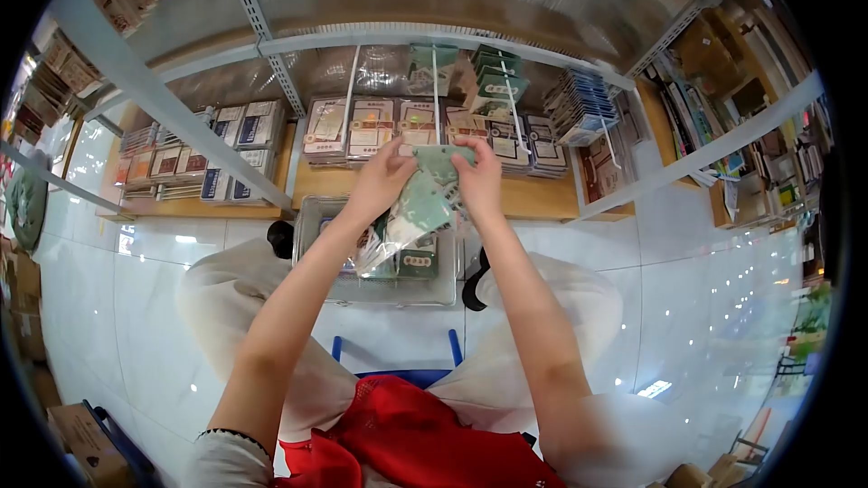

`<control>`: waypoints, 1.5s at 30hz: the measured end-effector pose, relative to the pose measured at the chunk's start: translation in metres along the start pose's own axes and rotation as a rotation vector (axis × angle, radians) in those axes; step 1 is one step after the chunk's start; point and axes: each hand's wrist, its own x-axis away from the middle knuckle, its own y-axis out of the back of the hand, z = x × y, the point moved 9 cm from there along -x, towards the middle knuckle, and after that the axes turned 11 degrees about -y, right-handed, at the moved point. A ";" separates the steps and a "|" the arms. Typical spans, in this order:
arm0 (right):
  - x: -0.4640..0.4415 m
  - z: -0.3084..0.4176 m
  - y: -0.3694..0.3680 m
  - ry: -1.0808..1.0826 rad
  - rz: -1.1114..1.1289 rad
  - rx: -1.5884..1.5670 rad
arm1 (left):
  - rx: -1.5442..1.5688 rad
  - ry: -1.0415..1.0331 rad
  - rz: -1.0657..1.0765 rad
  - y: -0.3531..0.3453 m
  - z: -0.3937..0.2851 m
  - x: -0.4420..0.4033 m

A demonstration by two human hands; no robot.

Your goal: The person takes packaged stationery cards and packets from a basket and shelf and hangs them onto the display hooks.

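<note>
A green packet (427, 201) in clear plastic wrap hangs between my two hands, in front of the shelf. My left hand (384, 179) pinches its upper left corner. At the upper right corner, my right hand (477, 172) grips it with thumb and fingers. The packet's lower end slants down to the left, over a clear plastic bin (339, 292) on the floor. Inside the bin lie green packs (418, 261), partly hidden by the held packet.
White metal rods (351, 95) jut out from the rack above boxed packs (325, 126) on a wooden shelf (533, 194). Green packs (497, 81) and blue packs (583, 104) hang at the right. A blue stool (455, 348) is under me.
</note>
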 end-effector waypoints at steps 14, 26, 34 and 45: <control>-0.081 -0.007 -0.030 0.118 -0.002 0.015 | -0.123 0.007 -0.044 -0.021 0.068 -0.073; -0.200 -0.021 -0.061 0.096 -0.155 -0.038 | -0.087 0.037 -0.266 -0.020 0.107 -0.152; -0.106 -0.002 -0.018 -0.060 -0.056 -0.016 | -0.024 0.187 -0.003 0.003 0.086 -0.027; 0.054 0.036 0.063 -0.201 0.178 -0.147 | 1.325 -0.152 0.483 0.012 -0.324 0.083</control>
